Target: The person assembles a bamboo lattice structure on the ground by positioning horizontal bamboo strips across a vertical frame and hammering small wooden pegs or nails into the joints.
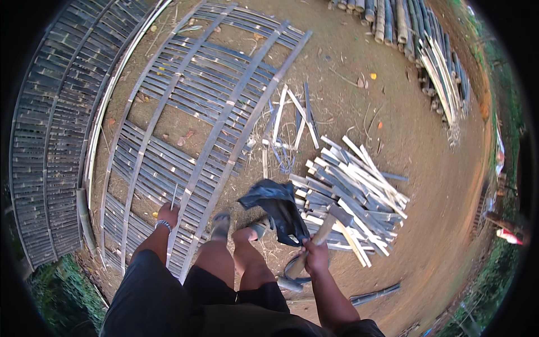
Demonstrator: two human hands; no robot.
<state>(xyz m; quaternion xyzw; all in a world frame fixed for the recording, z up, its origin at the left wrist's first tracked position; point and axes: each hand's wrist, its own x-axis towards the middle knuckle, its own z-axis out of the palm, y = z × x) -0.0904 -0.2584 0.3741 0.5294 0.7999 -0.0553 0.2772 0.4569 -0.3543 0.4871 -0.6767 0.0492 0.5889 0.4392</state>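
Observation:
My right hand (316,255) grips the wooden handle of a hatchet (323,231); its dark metal head (340,214) points away from me over a pile of split bamboo. A crumpled black plastic bag (281,212) hangs at the same hand, its edge by my fingers. My left hand (168,214), with a band at the wrist, is closed over the near part of a bamboo slat panel (196,163). From its fingers sticks up a thin, pale, straight piece (174,192), too small to name. The panel lies on the ground, dark slats crossed by long strips.
Split bamboo pieces (359,196) lie heaped right of my feet. Loose strips and blue cord (285,160) lie beyond. Another slat panel (56,140) stands along the left. Bamboo poles (393,22) are stacked far right. Near my right forearm lie dark strips (375,294).

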